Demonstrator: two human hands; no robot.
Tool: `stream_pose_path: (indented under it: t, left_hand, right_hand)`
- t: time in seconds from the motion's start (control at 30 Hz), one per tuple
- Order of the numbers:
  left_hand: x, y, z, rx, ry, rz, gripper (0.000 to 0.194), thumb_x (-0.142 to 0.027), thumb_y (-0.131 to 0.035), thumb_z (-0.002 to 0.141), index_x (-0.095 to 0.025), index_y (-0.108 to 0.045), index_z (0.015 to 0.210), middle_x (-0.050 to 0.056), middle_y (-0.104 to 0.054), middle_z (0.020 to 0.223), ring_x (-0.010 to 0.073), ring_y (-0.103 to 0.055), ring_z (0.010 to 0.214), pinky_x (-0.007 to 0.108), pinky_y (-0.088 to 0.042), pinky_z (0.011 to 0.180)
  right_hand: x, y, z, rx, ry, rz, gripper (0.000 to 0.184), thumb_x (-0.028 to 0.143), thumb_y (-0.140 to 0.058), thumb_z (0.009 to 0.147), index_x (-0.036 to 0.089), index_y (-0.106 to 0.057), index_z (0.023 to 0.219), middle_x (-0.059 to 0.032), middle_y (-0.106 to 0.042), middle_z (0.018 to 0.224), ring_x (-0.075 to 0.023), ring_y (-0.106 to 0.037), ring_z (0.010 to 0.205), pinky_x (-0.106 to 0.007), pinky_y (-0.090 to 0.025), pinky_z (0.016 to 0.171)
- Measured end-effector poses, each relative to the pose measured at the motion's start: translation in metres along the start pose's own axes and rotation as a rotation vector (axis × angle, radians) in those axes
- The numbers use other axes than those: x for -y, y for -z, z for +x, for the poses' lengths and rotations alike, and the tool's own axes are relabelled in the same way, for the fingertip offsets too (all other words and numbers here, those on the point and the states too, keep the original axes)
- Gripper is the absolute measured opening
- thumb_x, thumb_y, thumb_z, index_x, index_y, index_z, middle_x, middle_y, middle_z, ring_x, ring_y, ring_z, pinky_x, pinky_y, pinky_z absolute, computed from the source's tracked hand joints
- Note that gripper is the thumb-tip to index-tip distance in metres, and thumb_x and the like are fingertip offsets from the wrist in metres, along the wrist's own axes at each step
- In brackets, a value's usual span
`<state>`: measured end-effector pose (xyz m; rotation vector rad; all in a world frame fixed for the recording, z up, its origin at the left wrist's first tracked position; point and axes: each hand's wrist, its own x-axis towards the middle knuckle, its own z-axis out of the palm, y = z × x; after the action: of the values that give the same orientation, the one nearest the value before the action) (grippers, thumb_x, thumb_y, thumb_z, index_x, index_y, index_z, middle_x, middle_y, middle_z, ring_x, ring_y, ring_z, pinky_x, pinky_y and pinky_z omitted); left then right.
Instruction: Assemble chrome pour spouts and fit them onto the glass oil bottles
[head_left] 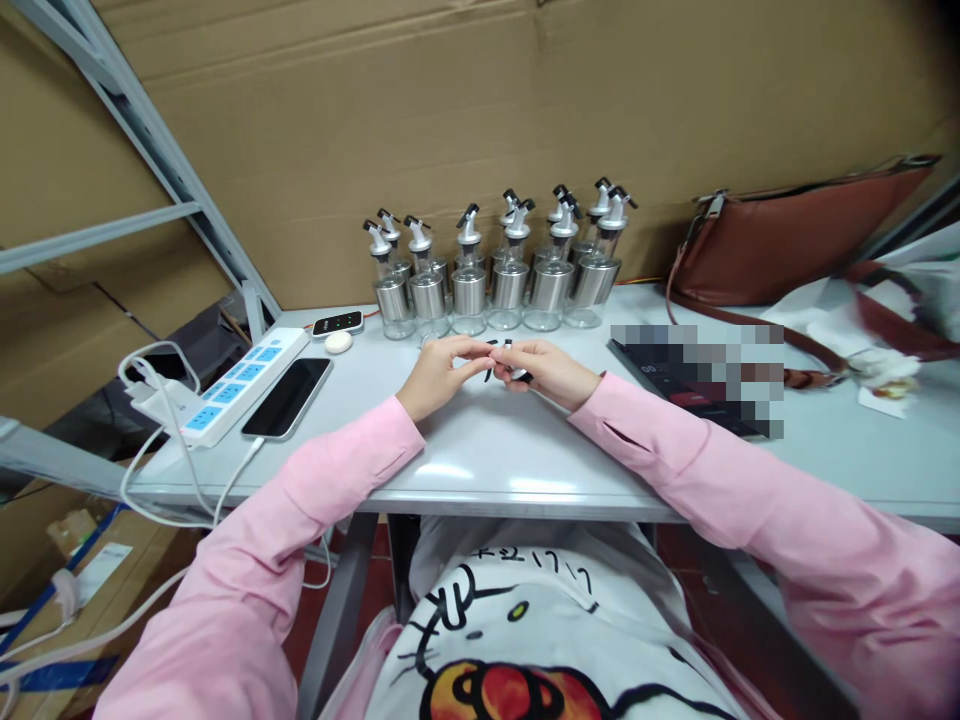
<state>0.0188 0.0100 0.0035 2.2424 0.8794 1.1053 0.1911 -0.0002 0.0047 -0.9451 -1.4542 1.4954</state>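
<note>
Both my hands rest on the grey table [480, 455], fingertips meeting over a small black-and-silver spout part [504, 362]. My left hand [436, 375] pinches one end of it with thumb and fingers. My right hand [549, 372] is closed around the other end. Just behind the hands stand several glass bottles with steel sleeves and black-tipped pourer caps [495, 270], grouped against the cardboard wall.
A blue-and-white power strip [244, 380] with white cables, a dark phone [287, 397], a small black device [337, 323] and a white oval object [338, 342] lie at left. A brown leather bag [795, 240] and white plastic wrap [900, 300] are at right.
</note>
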Motion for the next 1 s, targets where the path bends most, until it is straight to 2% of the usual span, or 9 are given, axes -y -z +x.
stream_pose_path:
  t: [0.33,0.5,0.67,0.83,0.9,1.0]
  left_hand:
    - [0.0008,-0.0006,-0.0004,-0.005,0.055,-0.008,0.018,-0.030,-0.059,0.082,-0.017,-0.070,0.086,0.005,-0.071,0.086,0.0171,-0.063,0.080,0.028,-0.044,0.076]
    - [-0.0041,-0.0037,-0.0013,0.017,0.082,-0.048,0.014,-0.026,-0.059,0.079,-0.016,-0.069,0.080,0.004,-0.070,0.079,0.0152,-0.062,0.076,0.027,-0.045,0.074]
    - [-0.0014,-0.0053,0.0005,-0.109,0.172,-0.188,0.013,-0.026,-0.063,0.074,-0.014,-0.062,0.077,0.001,-0.065,0.073,0.0112,-0.058,0.068,0.025,-0.045,0.070]
    - [0.0001,-0.0043,0.0026,-0.158,0.197,-0.325,0.018,-0.030,-0.066,0.071,-0.014,-0.058,0.076,0.000,-0.060,0.073,0.0096,-0.056,0.067,0.022,-0.043,0.065]
    - [-0.0006,-0.0047,0.0028,-0.150,0.187,-0.355,0.019,-0.030,-0.067,0.070,-0.014,-0.057,0.075,-0.001,-0.060,0.072,0.0094,-0.056,0.067,0.022,-0.043,0.065]
    - [-0.0009,-0.0058,0.0025,-0.098,0.194,-0.410,0.021,-0.031,-0.067,0.070,-0.013,-0.059,0.077,0.000,-0.060,0.069,0.0094,-0.055,0.063,0.023,-0.043,0.063]
  right_hand:
    - [-0.0021,0.0009,0.0003,0.049,0.022,-0.061,0.045,0.054,-0.072,0.060,0.015,-0.050,0.059,0.0031,-0.050,0.056,-0.0056,-0.042,0.044,-0.024,-0.028,0.044]
    - [-0.0032,-0.0003,0.0001,-0.015,0.046,-0.020,0.044,0.048,-0.072,0.061,0.020,-0.039,0.069,0.0057,-0.053,0.053,-0.0063,-0.042,0.043,-0.022,-0.027,0.044]
    - [-0.0040,0.0004,0.0014,-0.079,0.153,0.023,0.039,0.043,-0.070,0.062,0.021,-0.038,0.071,0.0053,-0.056,0.054,-0.0068,-0.042,0.042,-0.022,-0.028,0.045]
    - [-0.0052,0.0035,0.0011,-0.105,0.227,-0.253,0.029,0.041,-0.067,0.066,0.017,-0.052,0.071,0.0049,-0.050,0.051,-0.0083,-0.044,0.045,-0.024,-0.032,0.048]
    - [-0.0059,0.0045,0.0005,-0.097,0.252,-0.352,0.026,0.041,-0.063,0.070,0.016,-0.055,0.072,0.0049,-0.047,0.050,-0.0087,-0.042,0.046,-0.024,-0.032,0.049]
    - [-0.0067,0.0049,-0.0004,-0.107,0.287,-0.426,0.025,0.040,-0.060,0.072,0.016,-0.054,0.075,0.0025,-0.051,0.061,-0.0089,-0.043,0.051,-0.025,-0.033,0.051]
